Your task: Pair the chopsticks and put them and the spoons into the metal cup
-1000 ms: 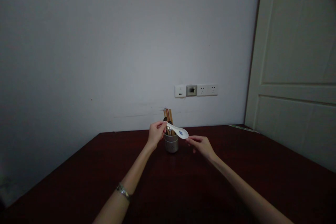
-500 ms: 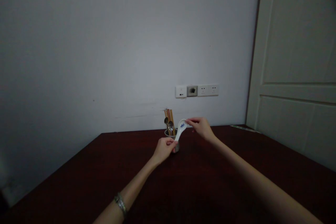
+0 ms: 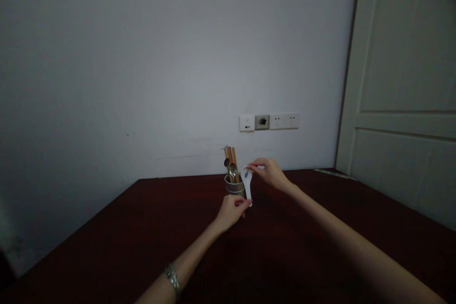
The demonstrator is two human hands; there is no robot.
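Observation:
Between my two hands is a white soup spoon (image 3: 247, 183) with a blue pattern in its bowl, held nearly upright with the bowl on top. My left hand (image 3: 231, 210) pinches the lower end of its handle. At the top, my right hand (image 3: 269, 171) grips the rim of the bowl between thumb and fingers. Just behind the spoon stands a grey utensil holder (image 3: 233, 189), partly covered by the spoon and my left hand. Several wooden chopsticks (image 3: 234, 156) and two metal spoons (image 3: 233, 170) stick up out of it.
The dark red table (image 3: 142, 228) reaches back to a pale wall (image 3: 178, 66). Wall sockets (image 3: 284, 121) sit above its far edge. A panelled door (image 3: 402, 66) borders the right side, and a flat strip (image 3: 335, 174) lies at the back right corner.
The soup spoon has turned from a slant to nearly upright. Its handle end and my left hand moved right and down; the bowl shifted slightly left and down with my right hand.

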